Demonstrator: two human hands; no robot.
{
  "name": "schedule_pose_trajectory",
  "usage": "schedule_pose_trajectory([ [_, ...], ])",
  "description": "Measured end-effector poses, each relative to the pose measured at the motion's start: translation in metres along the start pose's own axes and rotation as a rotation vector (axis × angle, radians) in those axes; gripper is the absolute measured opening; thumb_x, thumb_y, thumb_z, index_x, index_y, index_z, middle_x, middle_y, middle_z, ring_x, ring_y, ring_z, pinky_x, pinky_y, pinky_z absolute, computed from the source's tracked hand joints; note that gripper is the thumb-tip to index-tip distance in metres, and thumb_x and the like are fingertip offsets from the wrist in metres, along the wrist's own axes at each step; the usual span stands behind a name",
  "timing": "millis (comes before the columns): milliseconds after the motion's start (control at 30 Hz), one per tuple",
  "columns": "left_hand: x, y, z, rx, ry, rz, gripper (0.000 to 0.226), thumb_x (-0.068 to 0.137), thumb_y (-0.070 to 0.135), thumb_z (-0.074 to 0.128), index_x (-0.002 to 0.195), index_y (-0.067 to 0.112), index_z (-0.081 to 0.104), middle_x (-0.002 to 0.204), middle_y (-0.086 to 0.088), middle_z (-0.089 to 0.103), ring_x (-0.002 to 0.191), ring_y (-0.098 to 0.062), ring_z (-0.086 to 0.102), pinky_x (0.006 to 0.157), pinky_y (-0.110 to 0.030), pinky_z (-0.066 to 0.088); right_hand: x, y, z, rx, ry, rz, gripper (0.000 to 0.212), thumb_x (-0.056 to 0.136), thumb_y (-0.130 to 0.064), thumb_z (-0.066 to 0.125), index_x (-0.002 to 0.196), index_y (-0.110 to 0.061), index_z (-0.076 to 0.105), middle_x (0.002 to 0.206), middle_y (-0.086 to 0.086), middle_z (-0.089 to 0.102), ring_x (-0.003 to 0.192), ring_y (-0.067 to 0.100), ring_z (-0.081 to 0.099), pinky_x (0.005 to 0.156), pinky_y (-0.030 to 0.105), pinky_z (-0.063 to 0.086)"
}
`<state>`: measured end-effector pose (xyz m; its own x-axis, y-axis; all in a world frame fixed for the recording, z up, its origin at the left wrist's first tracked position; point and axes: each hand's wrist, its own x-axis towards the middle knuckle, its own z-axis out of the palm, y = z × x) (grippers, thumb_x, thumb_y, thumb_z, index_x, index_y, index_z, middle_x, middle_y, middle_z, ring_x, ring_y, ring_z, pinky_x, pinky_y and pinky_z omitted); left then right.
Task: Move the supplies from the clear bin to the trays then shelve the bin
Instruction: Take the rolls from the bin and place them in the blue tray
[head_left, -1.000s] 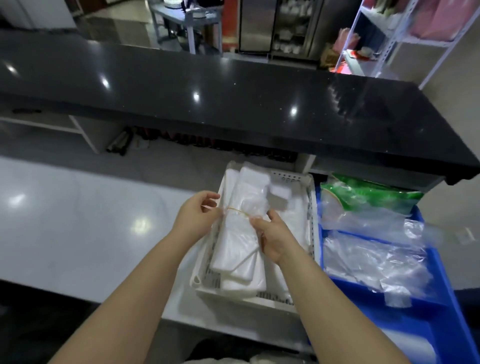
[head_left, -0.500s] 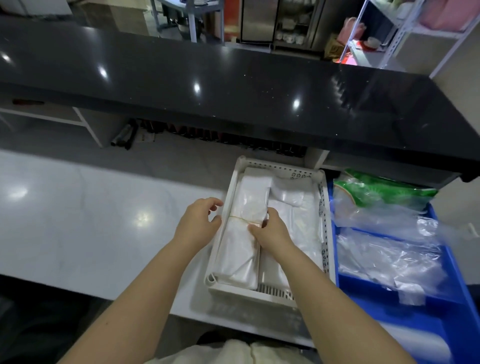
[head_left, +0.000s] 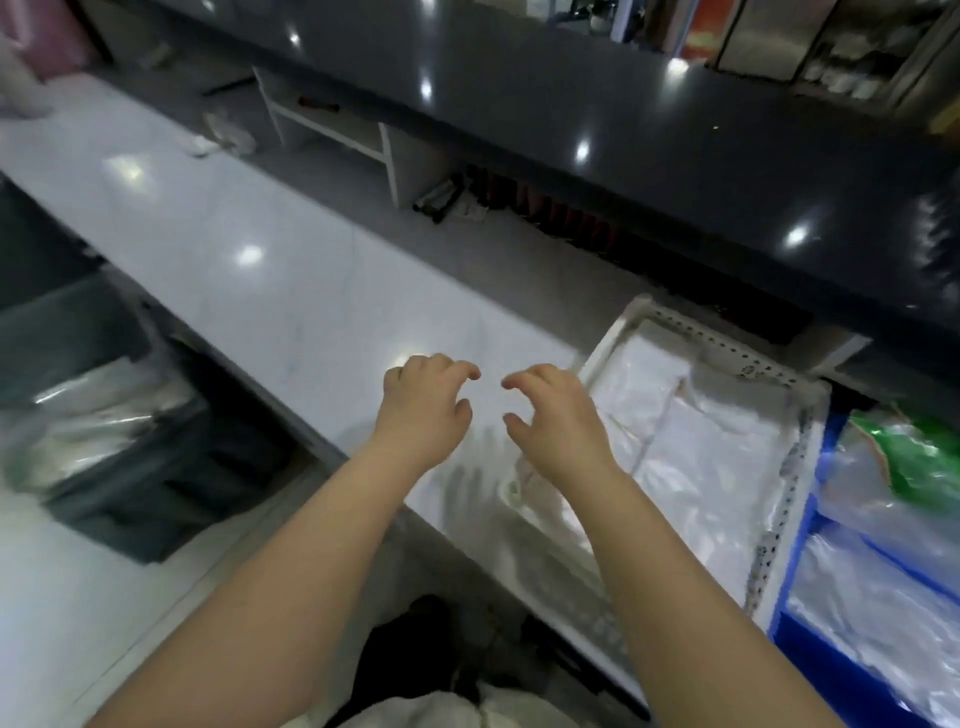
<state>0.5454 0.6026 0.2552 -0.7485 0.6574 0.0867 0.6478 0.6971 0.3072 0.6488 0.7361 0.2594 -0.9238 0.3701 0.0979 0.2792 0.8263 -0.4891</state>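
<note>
A white perforated tray (head_left: 727, 343) on the white counter holds bundles of white plastic bags (head_left: 691, 447). A blue tray (head_left: 795, 639) to its right holds clear plastic bags (head_left: 883, 587) and a green-printed packet (head_left: 919, 452). My left hand (head_left: 421, 410) and my right hand (head_left: 556, 421) hover over the counter just left of the white tray, fingers loosely curled, holding nothing. At the far left, below counter level, sits a dark-framed clear bin (head_left: 98, 415) with shiny plastic inside; the view there is blurred.
A raised black countertop (head_left: 649, 135) runs along the back, with an open shelf unit (head_left: 332, 130) beneath it. The white counter (head_left: 249, 260) stretches left from my hands. Small white items (head_left: 218, 137) lie far back on it.
Both hands have let go of the rubber-banded bag bundle, which now lies in the white tray, and have moved left off the tray. The view has swung left, bringing the bin into sight.
</note>
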Motion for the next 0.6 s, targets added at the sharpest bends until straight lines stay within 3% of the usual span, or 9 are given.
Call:
schedule_pose_trajectory([
  [200,-0.048,-0.107,-0.037,0.078,0.075,-0.288,0.038,0.085,0.021,0.051,0.122,0.028,0.055,0.122,0.001,0.057,0.114,-0.024,0.046,0.094,-0.042,0.032,0.033,-0.085,0.054,-0.115,-0.108,-0.254,0.034,0.087,-0.019,0.059,0.120,-0.023,0.058,0.123,-0.001,0.058,0.115,0.024,0.046,0.093,0.036,0.040],
  [333,-0.077,-0.202,-0.073,0.125,0.190,-0.447,0.038,0.084,0.018,0.053,0.120,0.027,0.058,0.114,-0.003,0.059,0.109,-0.028,0.047,0.086,-0.042,0.035,0.062,-0.166,0.103,-0.150,-0.171,-0.406,0.036,0.085,-0.016,0.058,0.121,-0.020,0.059,0.121,0.002,0.058,0.113,0.028,0.046,0.091,0.039,0.041],
  [433,-0.105,-0.273,-0.085,0.142,0.171,-0.554,0.039,0.081,0.019,0.054,0.119,0.028,0.057,0.115,-0.002,0.058,0.110,-0.027,0.046,0.088,-0.042,0.034,0.076,-0.242,0.155,-0.195,-0.244,-0.530,0.035,0.084,-0.019,0.058,0.119,-0.017,0.058,0.118,0.006,0.058,0.108,0.031,0.047,0.084,0.039,0.042],
  [600,-0.157,-0.397,-0.100,0.134,0.078,-0.682,0.039,0.081,0.022,0.053,0.120,0.030,0.055,0.119,0.000,0.058,0.112,-0.026,0.047,0.090,-0.041,0.034,0.089,-0.371,0.254,-0.239,-0.459,-0.719,0.048,0.083,-0.022,0.060,0.131,-0.021,0.050,0.127,0.006,0.052,0.117,0.030,0.043,0.090,0.041,0.043],
])
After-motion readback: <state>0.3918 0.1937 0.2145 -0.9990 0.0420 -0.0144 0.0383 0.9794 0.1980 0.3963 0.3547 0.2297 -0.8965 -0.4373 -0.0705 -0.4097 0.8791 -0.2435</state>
